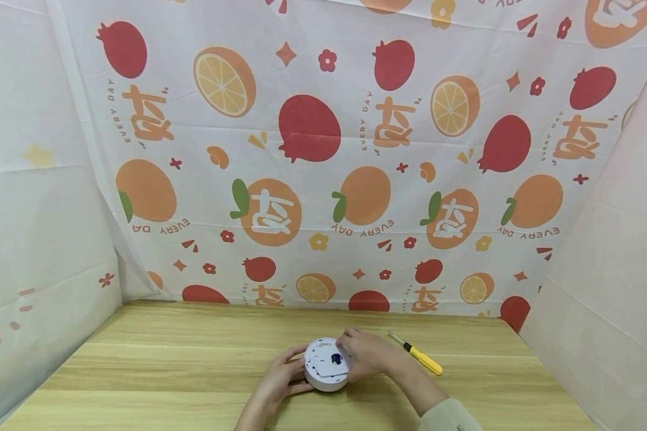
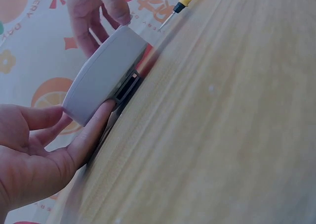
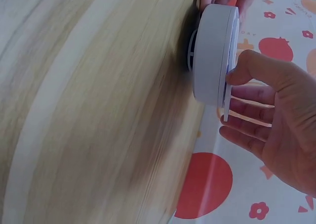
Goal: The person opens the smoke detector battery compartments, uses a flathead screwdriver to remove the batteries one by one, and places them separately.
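A round white device (image 1: 326, 386), which looks like a smoke detector, is held just above the table, its flat side up. On that side lies a thin white cover plate (image 1: 327, 368) with a dark blue round mark. My left hand (image 1: 279, 378) grips the device by its left side, thumb and fingers around the casing (image 2: 106, 70). From the right, my right hand (image 1: 368, 353) pinches the cover plate near its edge. In the right wrist view the plate (image 3: 226, 110) juts slightly past the device's rim. Dark openings (image 2: 126, 88) show on the underside.
A screwdriver (image 1: 423, 360) with a yellow handle lies on the wooden table (image 1: 194, 359), right of and beyond my right hand. A fruit-printed cloth (image 1: 313, 197) hangs behind the table, and pale cloths (image 1: 43, 239) hang at both sides.
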The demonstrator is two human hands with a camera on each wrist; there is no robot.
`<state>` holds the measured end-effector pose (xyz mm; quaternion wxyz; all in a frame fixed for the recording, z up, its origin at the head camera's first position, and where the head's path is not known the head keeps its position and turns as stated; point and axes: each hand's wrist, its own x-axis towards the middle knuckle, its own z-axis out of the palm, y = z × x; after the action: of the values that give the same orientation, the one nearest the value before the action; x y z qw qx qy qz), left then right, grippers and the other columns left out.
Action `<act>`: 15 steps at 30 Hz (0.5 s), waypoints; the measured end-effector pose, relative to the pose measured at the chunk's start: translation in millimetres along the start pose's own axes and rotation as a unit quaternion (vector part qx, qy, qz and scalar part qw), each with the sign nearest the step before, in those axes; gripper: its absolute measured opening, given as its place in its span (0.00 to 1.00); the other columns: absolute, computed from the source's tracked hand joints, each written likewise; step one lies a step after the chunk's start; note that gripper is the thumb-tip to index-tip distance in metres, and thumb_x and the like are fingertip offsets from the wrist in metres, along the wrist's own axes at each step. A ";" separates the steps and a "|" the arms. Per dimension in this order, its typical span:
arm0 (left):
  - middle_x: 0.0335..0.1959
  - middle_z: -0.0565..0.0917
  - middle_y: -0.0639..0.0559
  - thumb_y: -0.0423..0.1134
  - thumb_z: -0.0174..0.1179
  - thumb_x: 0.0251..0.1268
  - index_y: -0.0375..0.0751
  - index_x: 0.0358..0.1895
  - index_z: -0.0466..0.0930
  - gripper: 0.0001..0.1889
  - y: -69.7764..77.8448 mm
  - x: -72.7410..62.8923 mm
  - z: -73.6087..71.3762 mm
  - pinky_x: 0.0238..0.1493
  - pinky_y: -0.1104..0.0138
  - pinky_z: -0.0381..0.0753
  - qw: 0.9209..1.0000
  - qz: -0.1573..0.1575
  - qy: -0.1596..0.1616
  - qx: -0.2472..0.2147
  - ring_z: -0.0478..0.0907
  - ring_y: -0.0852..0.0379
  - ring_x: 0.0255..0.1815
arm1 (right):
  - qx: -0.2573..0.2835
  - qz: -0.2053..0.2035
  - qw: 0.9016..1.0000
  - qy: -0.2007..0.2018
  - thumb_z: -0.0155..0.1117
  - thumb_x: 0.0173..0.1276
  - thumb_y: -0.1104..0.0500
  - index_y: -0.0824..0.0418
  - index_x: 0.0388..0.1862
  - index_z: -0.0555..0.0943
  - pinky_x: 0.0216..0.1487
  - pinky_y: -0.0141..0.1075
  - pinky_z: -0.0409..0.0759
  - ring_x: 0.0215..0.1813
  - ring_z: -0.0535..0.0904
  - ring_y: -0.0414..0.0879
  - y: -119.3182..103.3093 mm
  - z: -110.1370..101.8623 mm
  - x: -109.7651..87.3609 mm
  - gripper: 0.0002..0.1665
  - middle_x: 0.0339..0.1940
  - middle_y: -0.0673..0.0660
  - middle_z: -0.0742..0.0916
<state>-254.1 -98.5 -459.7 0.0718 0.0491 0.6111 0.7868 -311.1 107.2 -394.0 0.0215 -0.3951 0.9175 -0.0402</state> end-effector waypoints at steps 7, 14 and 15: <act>0.42 0.77 0.43 0.31 0.46 0.68 0.22 0.62 0.58 0.23 -0.3 -0.3 0.0 0.40 0.54 0.81 1.000 0.003 -0.005 -0.002 0.77 0.49 0.40 | 0.062 0.017 0.998 -0.013 0.72 0.49 0.48 0.57 0.58 0.75 0.50 0.33 0.74 0.47 0.70 0.39 -0.4 -4.3 -4.2 0.36 0.50 0.49 0.74; 0.42 0.77 0.42 0.32 0.45 0.69 0.23 0.63 0.58 0.23 0.3 -0.1 -0.3 0.40 0.54 0.81 1.000 -0.001 -0.004 0.004 0.77 0.49 0.41 | 0.078 0.028 0.997 -0.009 0.72 0.49 0.46 0.57 0.56 0.76 0.48 0.32 0.74 0.45 0.70 0.37 -3.7 -6.0 -4.5 0.35 0.48 0.48 0.74; 0.43 0.77 0.42 0.33 0.45 0.69 0.23 0.63 0.58 0.23 0.4 0.0 -0.5 0.40 0.54 0.81 1.000 -0.001 -0.004 0.005 0.77 0.49 0.41 | 0.077 0.028 0.997 -0.007 0.72 0.49 0.45 0.57 0.56 0.77 0.48 0.32 0.74 0.44 0.70 0.37 -4.0 -5.8 -4.3 0.35 0.48 0.48 0.74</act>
<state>-254.3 -99.1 -459.4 0.0751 0.0515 0.6145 0.7836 -305.6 107.9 -387.8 0.0597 -0.3666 0.9222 -0.1073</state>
